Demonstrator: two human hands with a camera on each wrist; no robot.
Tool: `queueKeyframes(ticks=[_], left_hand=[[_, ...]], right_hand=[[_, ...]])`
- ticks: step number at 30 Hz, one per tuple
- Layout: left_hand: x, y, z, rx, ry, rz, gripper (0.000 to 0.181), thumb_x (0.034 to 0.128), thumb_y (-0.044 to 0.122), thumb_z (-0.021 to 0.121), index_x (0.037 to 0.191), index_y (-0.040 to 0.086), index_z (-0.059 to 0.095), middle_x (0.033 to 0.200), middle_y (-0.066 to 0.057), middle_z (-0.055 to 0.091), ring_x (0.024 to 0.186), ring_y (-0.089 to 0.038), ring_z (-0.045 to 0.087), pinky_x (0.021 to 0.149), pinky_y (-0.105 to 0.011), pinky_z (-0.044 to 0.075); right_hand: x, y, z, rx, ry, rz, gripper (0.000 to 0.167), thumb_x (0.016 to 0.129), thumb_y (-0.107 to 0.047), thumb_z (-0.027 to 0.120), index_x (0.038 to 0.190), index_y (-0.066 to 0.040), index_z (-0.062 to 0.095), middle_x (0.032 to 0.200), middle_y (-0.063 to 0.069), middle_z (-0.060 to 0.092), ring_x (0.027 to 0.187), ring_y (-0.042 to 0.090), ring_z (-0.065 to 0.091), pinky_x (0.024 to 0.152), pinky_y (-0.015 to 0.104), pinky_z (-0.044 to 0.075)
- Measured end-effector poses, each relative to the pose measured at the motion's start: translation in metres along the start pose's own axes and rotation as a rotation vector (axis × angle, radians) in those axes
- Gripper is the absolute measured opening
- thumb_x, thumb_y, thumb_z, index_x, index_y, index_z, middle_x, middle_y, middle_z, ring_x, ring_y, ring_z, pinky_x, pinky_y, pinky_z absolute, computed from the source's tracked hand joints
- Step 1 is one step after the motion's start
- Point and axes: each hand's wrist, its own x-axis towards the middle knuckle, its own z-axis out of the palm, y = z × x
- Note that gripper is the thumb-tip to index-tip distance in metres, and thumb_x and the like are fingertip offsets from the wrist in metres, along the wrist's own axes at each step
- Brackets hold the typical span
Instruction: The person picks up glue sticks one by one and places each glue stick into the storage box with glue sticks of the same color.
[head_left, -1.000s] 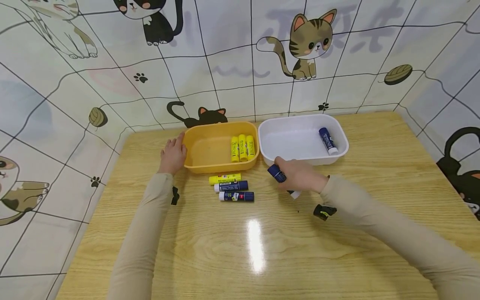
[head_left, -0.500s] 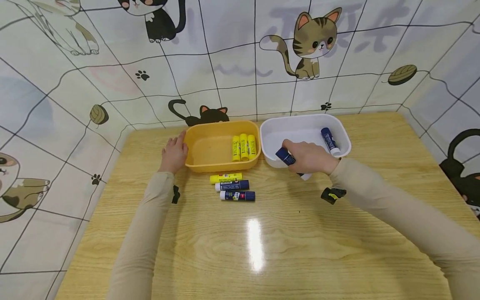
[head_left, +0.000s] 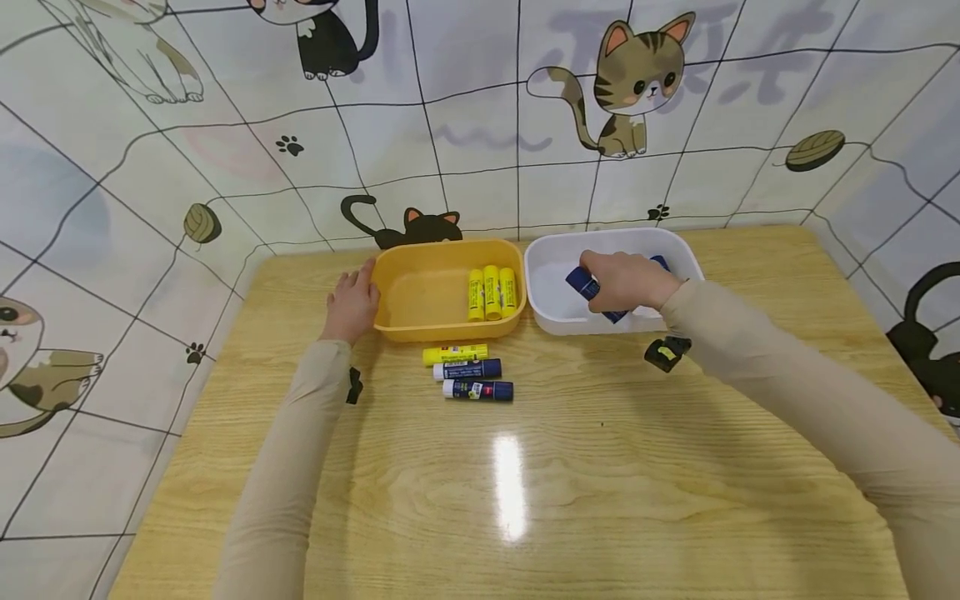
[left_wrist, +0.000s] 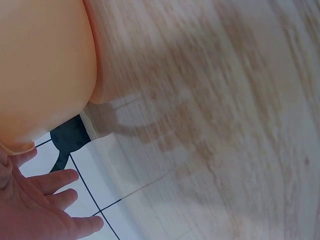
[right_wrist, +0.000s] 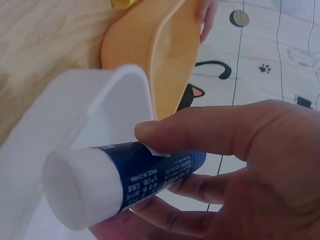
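My right hand (head_left: pixel 626 282) pinches a dark blue glue stick (right_wrist: pixel 150 172) between thumb and fingers, tilted over the white bin (head_left: pixel 555 323). The glue stick's white end points at the camera in the right wrist view. Another blue glue stick (head_left: pixel 661 262) lies in that bin, mostly hidden behind my hand. My left hand (head_left: pixel 351 307) touches the left end of the orange-yellow bin (head_left: pixel 420 333), its fingers loosely extended in the left wrist view. In this bin, 3 yellow glue sticks (head_left: pixel 491 293) lie side by side.
In front of the bins, a yellow glue stick (head_left: pixel 455 354) and two blue glue sticks (head_left: pixel 477 390) lie on the wooden table (head_left: pixel 420 483). Both bins stand end to end near the wall (head_left: pixel 480 200), which is covered with cat drawings.
My right hand has carried the blue glue stick up and away from me, from in front of the white bin to over it. My left hand stays at the orange-yellow bin.
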Motion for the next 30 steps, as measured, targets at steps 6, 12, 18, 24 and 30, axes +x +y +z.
queueKeyframes(ticks=[6,12,18,24,30], left_hand=[[0.002,-0.002,0.000,0.014,-0.001,0.003,0.051,0.1046,0.020,0.027,0.155,0.013,0.021,0.150,-0.027,0.030,0.140,-0.046,0.016,0.105,-0.070,0.014],[0.002,-0.001,-0.003,0.023,-0.006,-0.003,0.051,0.1050,0.020,0.026,0.155,0.013,0.020,0.150,-0.027,0.029,0.141,-0.046,0.015,0.105,-0.070,0.013],[0.002,-0.001,-0.004,0.014,-0.004,-0.011,0.051,0.1045,0.019,0.027,0.155,0.013,0.021,0.150,-0.027,0.029,0.141,-0.046,0.015,0.105,-0.070,0.013],[0.003,-0.004,-0.002,0.010,-0.001,-0.010,0.052,0.1043,0.019,0.029,0.155,0.013,0.021,0.150,-0.028,0.029,0.141,-0.046,0.015,0.105,-0.070,0.013],[0.005,-0.004,0.001,0.010,-0.004,-0.011,0.052,0.1042,0.020,0.028,0.155,0.014,0.021,0.150,-0.027,0.029,0.141,-0.046,0.015,0.105,-0.070,0.013]], right_hand=[[0.012,0.012,-0.008,0.096,-0.033,0.091,0.042,0.082,-0.008,0.062,0.119,0.004,0.044,0.101,0.021,0.057,0.076,0.028,0.059,0.057,0.034,0.052],[0.026,0.025,-0.015,0.130,-0.120,0.156,0.047,0.084,-0.009,0.062,0.123,0.006,0.041,0.111,0.025,0.052,0.090,0.034,0.058,0.068,0.042,0.056],[0.039,0.039,-0.022,0.161,-0.210,0.199,0.043,0.082,-0.006,0.059,0.119,0.007,0.041,0.103,0.023,0.052,0.083,0.032,0.058,0.067,0.039,0.055],[0.056,0.048,-0.027,0.204,-0.292,0.257,0.052,0.083,-0.006,0.060,0.125,0.010,0.035,0.106,0.026,0.052,0.088,0.037,0.058,0.075,0.040,0.053],[0.077,0.057,-0.024,0.130,-0.299,0.271,0.055,0.083,-0.003,0.062,0.128,0.015,0.035,0.113,0.028,0.049,0.090,0.035,0.059,0.078,0.035,0.052]])
